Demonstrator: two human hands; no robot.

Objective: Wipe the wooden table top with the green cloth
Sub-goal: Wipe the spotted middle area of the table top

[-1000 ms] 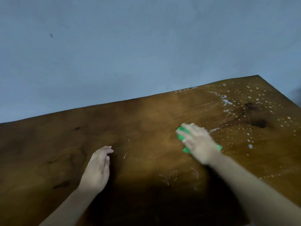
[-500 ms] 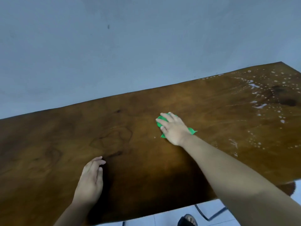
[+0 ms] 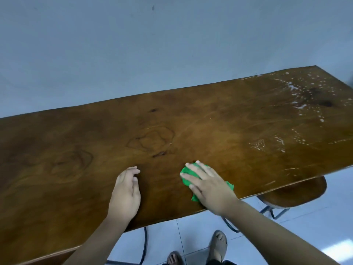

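Right now the green cloth [image 3: 188, 174] lies bunched on the wooden table top [image 3: 219, 119], close to the near edge and roughly midway along it. Our right hand [image 3: 208, 185] presses it flat, fingers spread and palm down over most of the fabric, so only its left side and a corner by the wrist show green. We are not pinching it; the hand is splayed and simply bears down. Our left hand [image 3: 126, 190] rests just beside it to the left, open and relaxed, palm on the bare wood near the same edge, holding nothing.

Further out, white droplets and streaks [image 3: 303, 98] speckle the far right corner, with a thinner patch [image 3: 265, 144] nearer the right end's front edge (all of it well apart from the cloth). We judge that end unwiped.

Beyond the near edge we see a wooden stool [image 3: 298, 190] and our sandalled feet [image 3: 217, 243] on the tiled floor.

What might go wrong: with the cloth so near the edge and held only by pressure, a pull towards us could drag it off the table. A crumpled cloth may also smear the wet patches rather than lift them, and a long reach to the far right corner could lighten our pressure and leave streaks.
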